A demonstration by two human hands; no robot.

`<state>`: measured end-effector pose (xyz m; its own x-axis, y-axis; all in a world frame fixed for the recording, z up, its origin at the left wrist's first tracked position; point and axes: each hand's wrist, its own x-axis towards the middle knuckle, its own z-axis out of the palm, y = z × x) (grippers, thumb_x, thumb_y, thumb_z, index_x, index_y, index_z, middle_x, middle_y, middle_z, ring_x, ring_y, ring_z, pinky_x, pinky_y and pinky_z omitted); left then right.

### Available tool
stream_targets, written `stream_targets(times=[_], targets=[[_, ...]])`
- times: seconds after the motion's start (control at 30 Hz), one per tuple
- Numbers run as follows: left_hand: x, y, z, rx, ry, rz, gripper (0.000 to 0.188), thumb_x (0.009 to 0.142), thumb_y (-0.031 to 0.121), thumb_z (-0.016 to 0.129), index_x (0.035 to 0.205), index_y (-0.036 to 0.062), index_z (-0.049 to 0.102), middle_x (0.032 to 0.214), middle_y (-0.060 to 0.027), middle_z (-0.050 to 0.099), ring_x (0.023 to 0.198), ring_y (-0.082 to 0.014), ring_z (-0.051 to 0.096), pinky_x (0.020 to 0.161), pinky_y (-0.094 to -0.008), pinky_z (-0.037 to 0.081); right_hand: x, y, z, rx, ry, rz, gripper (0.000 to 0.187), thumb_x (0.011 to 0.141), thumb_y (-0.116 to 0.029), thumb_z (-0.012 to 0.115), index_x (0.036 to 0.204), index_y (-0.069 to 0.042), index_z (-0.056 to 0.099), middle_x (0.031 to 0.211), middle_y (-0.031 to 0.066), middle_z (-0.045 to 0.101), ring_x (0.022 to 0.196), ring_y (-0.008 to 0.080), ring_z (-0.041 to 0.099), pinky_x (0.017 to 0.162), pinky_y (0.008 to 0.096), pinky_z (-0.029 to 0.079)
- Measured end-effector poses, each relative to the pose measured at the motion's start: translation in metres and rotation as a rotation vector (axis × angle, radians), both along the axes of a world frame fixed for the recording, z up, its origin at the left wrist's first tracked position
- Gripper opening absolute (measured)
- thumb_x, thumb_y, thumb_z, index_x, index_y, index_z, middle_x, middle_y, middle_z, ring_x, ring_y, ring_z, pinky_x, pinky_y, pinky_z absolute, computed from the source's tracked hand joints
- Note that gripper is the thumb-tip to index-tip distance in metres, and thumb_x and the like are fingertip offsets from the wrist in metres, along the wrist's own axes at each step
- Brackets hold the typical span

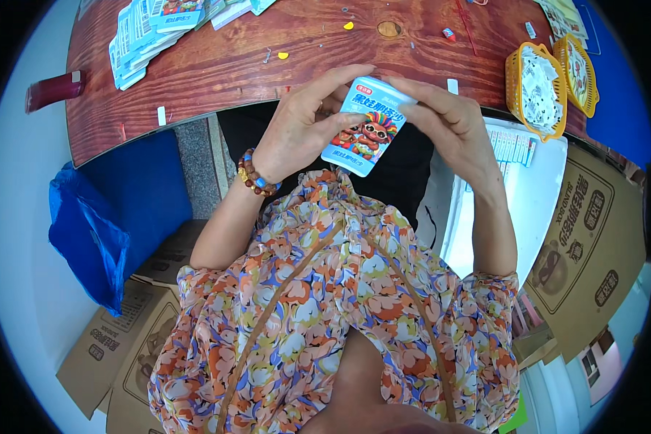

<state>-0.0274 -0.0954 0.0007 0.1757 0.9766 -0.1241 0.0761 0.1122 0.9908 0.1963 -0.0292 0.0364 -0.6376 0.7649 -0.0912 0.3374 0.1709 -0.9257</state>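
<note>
Just past the table's near edge, over my lap, I hold a small flat light-blue box (369,126) with rounded corners and a colourful cartoon picture on its front. It is tilted, its top leaning to the right. My left hand (304,119) is closed on its left side, thumb across the front and fingers behind. At the upper right corner, my right hand (452,130) pinches the box with thumb and fingers; what the fingertips do behind it is hidden. A beaded bracelet (257,177) circles my left wrist.
Light-blue flat packs (134,43) lie piled at the far left of the wooden table (217,65). Yellow baskets stand far right, one full of small white sachets (541,90). A white tray (542,188) holds a row of packs. Cardboard boxes (582,239) and a blue bag (123,210) flank me.
</note>
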Motion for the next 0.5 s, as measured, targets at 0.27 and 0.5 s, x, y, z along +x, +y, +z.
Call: stream_targets(times=[0.27, 0.5], targets=[[0.004, -0.003, -0.005, 0.035, -0.082, 0.052, 0.053, 0.088, 0.003, 0.068, 0.138, 0.0097, 0.05, 0.102, -0.0058, 0.065, 0.085, -0.0109, 0.066, 0.076, -0.0262, 0.055, -0.003, -0.007, -0.02, 0.373, 0.012, 0.005, 0.036, 0.089, -0.003, 0.066, 0.125, -0.003, 0.064, 0.122, 0.0118, 0.067, 0.107, 0.0159, 0.065, 0.088, 0.0275, 0.053], [0.001, -0.003, -0.003, -0.007, -0.105, 0.039, 0.052, 0.089, 0.004, 0.068, 0.137, 0.0093, 0.049, 0.101, -0.0069, 0.065, 0.084, -0.0106, 0.066, 0.072, -0.0249, 0.055, 0.003, -0.002, -0.021, 0.019, 0.153, -0.046, 0.032, 0.087, -0.004, 0.068, 0.119, -0.002, 0.068, 0.118, 0.0119, 0.069, 0.106, 0.0179, 0.066, 0.088, 0.0293, 0.054]])
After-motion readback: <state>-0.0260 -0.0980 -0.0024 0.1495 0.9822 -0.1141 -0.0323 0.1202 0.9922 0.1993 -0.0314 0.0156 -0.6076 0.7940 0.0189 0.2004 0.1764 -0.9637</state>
